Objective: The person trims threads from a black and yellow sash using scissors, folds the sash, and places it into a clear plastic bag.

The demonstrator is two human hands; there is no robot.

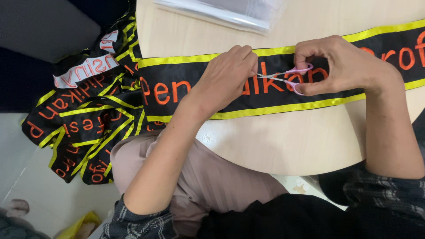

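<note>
1. Left hand [230,73] resting on the black sash [274,84], fingers bunched and pinching at the fabric or a thread by the orange stitched letters; exact hold too small to tell.
2. Right hand [341,64] closed around small pink scissors [287,76], thumb and finger through the loops, blades nearly shut and pointing at the left fingertips.
3. Sash lying flat across the pale round table [283,141], yellow edging along both sides.
4. Probably partway through trimming: one stretch under the hands, much more sash heaped off the table's left edge in a pile [84,119].
5. Clear plastic bag [230,11] at the table's far edge, flat and shiny.
6. White backing strip [84,71] with orange letters on top of the pile.
</note>
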